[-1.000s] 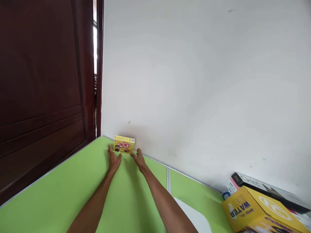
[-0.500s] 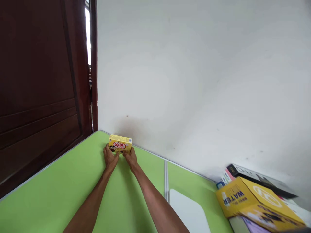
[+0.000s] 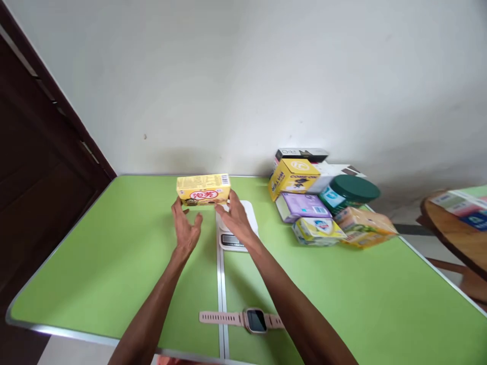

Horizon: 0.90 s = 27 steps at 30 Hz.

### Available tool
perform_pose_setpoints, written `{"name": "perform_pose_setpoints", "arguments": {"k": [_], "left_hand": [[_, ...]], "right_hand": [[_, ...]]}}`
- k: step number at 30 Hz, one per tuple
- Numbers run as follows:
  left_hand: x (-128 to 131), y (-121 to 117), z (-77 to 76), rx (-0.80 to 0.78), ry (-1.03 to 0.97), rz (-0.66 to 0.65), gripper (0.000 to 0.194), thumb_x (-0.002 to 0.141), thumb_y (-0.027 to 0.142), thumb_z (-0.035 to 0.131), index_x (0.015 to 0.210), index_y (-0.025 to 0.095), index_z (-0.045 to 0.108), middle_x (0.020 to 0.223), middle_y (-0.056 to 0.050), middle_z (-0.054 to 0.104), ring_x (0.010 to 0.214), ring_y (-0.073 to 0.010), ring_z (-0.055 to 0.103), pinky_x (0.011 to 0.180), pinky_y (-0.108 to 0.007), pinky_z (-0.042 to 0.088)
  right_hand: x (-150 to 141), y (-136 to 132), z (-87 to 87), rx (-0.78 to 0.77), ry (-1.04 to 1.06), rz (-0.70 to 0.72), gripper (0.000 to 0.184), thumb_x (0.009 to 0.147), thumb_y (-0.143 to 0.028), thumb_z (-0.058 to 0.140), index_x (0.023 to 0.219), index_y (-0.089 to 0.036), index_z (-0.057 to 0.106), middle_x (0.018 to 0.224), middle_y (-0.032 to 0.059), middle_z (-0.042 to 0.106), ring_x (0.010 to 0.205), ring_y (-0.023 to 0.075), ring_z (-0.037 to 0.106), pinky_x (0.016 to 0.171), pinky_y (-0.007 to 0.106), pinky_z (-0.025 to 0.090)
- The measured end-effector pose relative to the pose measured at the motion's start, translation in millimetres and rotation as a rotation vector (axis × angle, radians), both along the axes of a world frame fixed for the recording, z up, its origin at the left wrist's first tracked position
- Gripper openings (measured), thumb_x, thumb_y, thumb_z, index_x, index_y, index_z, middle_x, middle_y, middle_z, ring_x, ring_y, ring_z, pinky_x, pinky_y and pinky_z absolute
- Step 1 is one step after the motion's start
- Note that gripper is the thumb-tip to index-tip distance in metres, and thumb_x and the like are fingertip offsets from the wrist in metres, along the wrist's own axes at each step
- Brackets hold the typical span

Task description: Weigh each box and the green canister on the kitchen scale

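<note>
A yellow snack box (image 3: 203, 189) with a red logo is gripped between my two hands, its printed face toward me, over the far middle of the green table (image 3: 114, 263). My left hand (image 3: 185, 230) touches the box's lower left corner with thumb and fingertips. My right hand (image 3: 238, 219) presses on its right end with fingers spread. Under my right hand lies a white digital scale (image 3: 233, 240) with a small display.
A pink smartwatch (image 3: 249, 319) lies flat near the front edge. At the back right is a pile of boxes (image 3: 292, 177) and a green-lidded jar (image 3: 352, 190). A dark wooden door (image 3: 34, 167) stands at left, a round wooden table (image 3: 456, 228) at right.
The box has left the table's far corner by the door and is now near the scale, with both hands on it. My view has swung right and down, showing the pile and the watch.
</note>
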<state>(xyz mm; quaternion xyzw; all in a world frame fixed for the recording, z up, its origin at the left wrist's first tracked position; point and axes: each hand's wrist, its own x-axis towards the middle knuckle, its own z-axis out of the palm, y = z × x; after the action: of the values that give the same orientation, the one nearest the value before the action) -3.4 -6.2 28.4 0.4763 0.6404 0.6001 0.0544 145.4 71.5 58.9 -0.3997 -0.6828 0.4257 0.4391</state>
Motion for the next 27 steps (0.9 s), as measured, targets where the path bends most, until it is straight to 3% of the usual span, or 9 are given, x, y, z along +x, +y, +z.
{"name": "perform_pose_setpoints", "arguments": {"k": [4, 9, 14, 18, 21, 24, 27], "left_hand": [[55, 8, -7.9, -0.099, -0.029, -0.171, 0.081, 0.081, 0.021, 0.064, 0.156, 0.018, 0.033, 0.143, -0.016, 0.048, 0.13, -0.0293, 0.054, 0.107, -0.047, 0.054], [73, 17, -18.2, -0.17, -0.009, -0.251, 0.081, 0.081, 0.02, 0.063, 0.157, 0.017, 0.034, 0.145, -0.016, 0.048, 0.133, -0.0305, 0.053, 0.111, -0.048, 0.051], [69, 16, -20.4, -0.189, 0.057, -0.239, 0.075, 0.083, 0.022, 0.063, 0.154, 0.017, 0.04, 0.142, -0.016, 0.053, 0.134, -0.0325, 0.054, 0.108, -0.048, 0.052], [54, 16, -27.1, -0.197, 0.002, -0.238, 0.069, 0.091, 0.03, 0.061, 0.154, 0.018, 0.037, 0.142, -0.016, 0.058, 0.131, -0.0302, 0.058, 0.105, -0.047, 0.053], [35, 20, -40.2, -0.214, -0.13, -0.175, 0.066, 0.095, 0.042, 0.057, 0.153, 0.018, 0.036, 0.141, -0.019, 0.059, 0.123, -0.0281, 0.065, 0.101, -0.045, 0.056], [17, 27, -56.7, -0.235, -0.228, -0.138, 0.065, 0.095, 0.053, 0.057, 0.148, 0.019, 0.041, 0.139, -0.019, 0.06, 0.117, -0.0263, 0.069, 0.099, -0.042, 0.058], [10, 31, -69.2, -0.245, -0.275, -0.131, 0.068, 0.094, 0.058, 0.058, 0.148, 0.02, 0.04, 0.137, -0.019, 0.062, 0.118, -0.0262, 0.069, 0.099, -0.042, 0.059]], "right_hand": [[71, -4, -14.8, 0.047, -0.062, -0.132, 0.057, 0.083, -0.028, 0.064, 0.14, -0.025, 0.057, 0.137, 0.0097, 0.067, 0.129, 0.0302, 0.061, 0.114, 0.051, 0.047], [103, -1, -36.7, 0.019, -0.082, -0.185, 0.055, 0.084, -0.032, 0.061, 0.138, -0.022, 0.058, 0.138, 0.0135, 0.066, 0.122, 0.0308, 0.065, 0.105, 0.05, 0.053], [104, 6, -52.9, -0.018, -0.036, -0.187, 0.055, 0.082, -0.034, 0.06, 0.136, -0.021, 0.06, 0.131, 0.0145, 0.07, 0.117, 0.0311, 0.067, 0.096, 0.048, 0.058], [117, 13, -65.6, -0.05, 0.04, -0.138, 0.06, 0.079, -0.031, 0.056, 0.139, -0.021, 0.06, 0.14, 0.0131, 0.067, 0.124, 0.0299, 0.066, 0.098, 0.047, 0.058], [134, 18, -81.1, -0.075, 0.057, -0.226, 0.06, 0.077, -0.03, 0.055, 0.136, -0.021, 0.062, 0.139, 0.0142, 0.068, 0.121, 0.0308, 0.069, 0.096, 0.047, 0.058], [145, 21, -97.9, 0.002, -0.016, -0.347, 0.052, 0.077, -0.033, 0.053, 0.126, -0.018, 0.066, 0.129, 0.017, 0.072, 0.113, 0.0325, 0.071, 0.097, 0.051, 0.057], [145, 20, -109.0, 0.087, -0.059, -0.381, 0.048, 0.079, -0.036, 0.052, 0.121, -0.016, 0.068, 0.122, 0.0188, 0.073, 0.104, 0.0329, 0.071, 0.098, 0.054, 0.056]]}}
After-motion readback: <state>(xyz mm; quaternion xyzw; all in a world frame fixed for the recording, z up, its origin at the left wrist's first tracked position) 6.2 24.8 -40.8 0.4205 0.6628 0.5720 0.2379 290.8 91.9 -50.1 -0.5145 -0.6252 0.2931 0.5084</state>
